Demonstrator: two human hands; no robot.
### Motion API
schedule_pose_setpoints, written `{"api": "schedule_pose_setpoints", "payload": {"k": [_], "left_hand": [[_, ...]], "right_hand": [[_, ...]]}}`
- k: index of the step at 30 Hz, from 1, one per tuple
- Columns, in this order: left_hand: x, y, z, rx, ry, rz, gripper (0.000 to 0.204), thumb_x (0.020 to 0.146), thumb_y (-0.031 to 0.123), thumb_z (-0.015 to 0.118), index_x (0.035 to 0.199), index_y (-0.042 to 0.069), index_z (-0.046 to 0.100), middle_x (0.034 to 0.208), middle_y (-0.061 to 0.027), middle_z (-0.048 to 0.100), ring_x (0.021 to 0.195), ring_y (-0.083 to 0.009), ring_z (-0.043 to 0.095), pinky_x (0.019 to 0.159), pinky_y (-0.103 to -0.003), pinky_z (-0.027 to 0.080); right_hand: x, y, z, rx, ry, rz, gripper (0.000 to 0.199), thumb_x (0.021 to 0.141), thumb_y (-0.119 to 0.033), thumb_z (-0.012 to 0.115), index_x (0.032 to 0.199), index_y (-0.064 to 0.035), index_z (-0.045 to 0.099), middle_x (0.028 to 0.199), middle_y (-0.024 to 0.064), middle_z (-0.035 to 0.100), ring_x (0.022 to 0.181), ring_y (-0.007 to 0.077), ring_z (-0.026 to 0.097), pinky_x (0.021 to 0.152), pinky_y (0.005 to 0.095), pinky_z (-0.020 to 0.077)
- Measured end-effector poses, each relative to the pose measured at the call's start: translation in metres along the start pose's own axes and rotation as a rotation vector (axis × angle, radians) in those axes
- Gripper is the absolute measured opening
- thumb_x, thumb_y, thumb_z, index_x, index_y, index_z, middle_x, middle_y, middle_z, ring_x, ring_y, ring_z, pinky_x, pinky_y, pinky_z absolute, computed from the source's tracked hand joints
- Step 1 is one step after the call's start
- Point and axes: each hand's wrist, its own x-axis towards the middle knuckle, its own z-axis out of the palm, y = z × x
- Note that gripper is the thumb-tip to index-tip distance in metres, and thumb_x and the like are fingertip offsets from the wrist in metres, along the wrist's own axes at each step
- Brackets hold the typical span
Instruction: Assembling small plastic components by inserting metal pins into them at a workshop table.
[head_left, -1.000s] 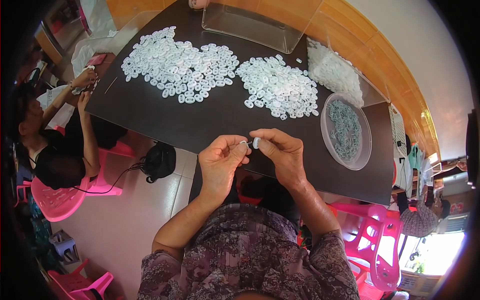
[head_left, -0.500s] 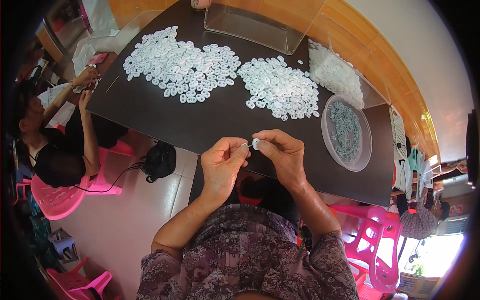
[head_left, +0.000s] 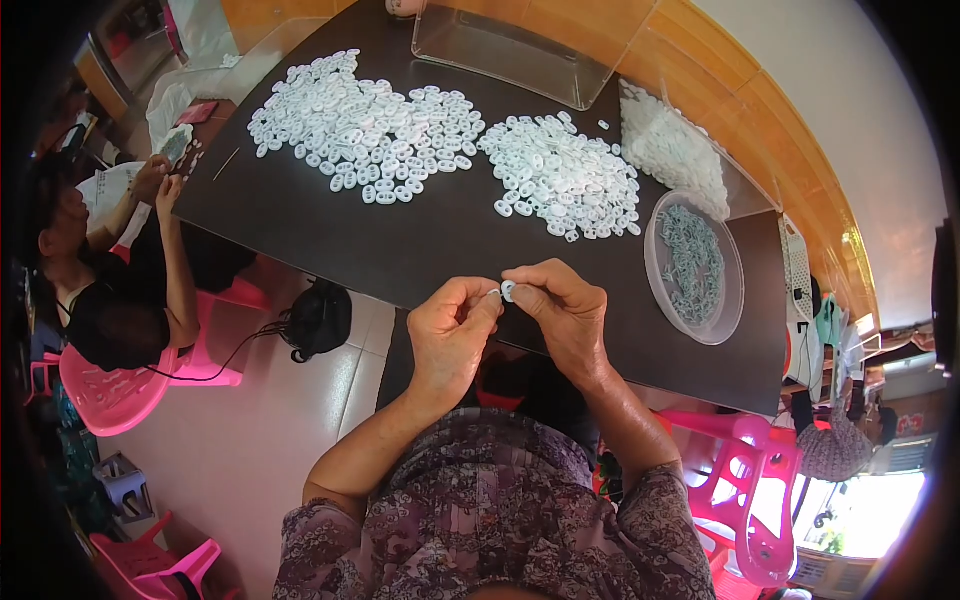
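Observation:
Above the near edge of the dark table (head_left: 400, 245), my two hands meet fingertip to fingertip. My right hand (head_left: 568, 318) pinches a small white oval plastic piece with holes (head_left: 508, 291). Thumb and forefinger of my left hand (head_left: 448, 325) are closed on another small white part (head_left: 494, 293), mostly hidden by the fingers. The two parts sit close together; whether they touch I cannot tell. Beyond my hands lie a heap of similar white oval pieces (head_left: 565, 180) and a larger, spread-out heap (head_left: 365, 125) to its left.
A round clear tub (head_left: 735, 310) of small grey-green metal parts (head_left: 690, 265) stands at the right. Behind it lies a bag of white pieces (head_left: 675, 145), near a clear plastic box (head_left: 510, 70). Another person (head_left: 120, 270) sits at the left. Pink chairs (head_left: 745, 490) flank the table.
My hands have drawn slightly closer together, narrowing the gap between the two white parts. At the left, the other person's hands have shifted.

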Motion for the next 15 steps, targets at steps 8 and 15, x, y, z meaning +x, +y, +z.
{"api": "schedule_pose_setpoints", "payload": {"k": [8,15], "left_hand": [[0.0014,-0.0024,-0.0037,-0.101,-0.080,-0.033,0.015,0.089,0.002,0.057,0.102,-0.005,0.061,0.085,-0.0048,0.062,0.076,-0.0086,0.059,0.065,-0.021,0.050],[0.0024,-0.0002,-0.0030,-0.124,-0.115,-0.024,0.022,0.088,-0.002,0.057,0.109,-0.005,0.059,0.086,-0.0052,0.062,0.076,-0.0080,0.058,0.066,-0.021,0.050]], "right_hand": [[-0.0013,-0.0052,0.0008,-0.182,-0.007,-0.075,0.015,0.082,0.006,0.060,0.095,0.0019,0.066,0.085,0.0045,0.061,0.079,0.0098,0.056,0.071,0.0224,0.0451],[-0.0027,-0.0040,0.0033,0.050,0.048,0.032,0.013,0.080,0.007,0.060,0.090,-0.0002,0.064,0.084,0.0056,0.059,0.071,0.0108,0.057,0.065,0.0227,0.0465]]}}
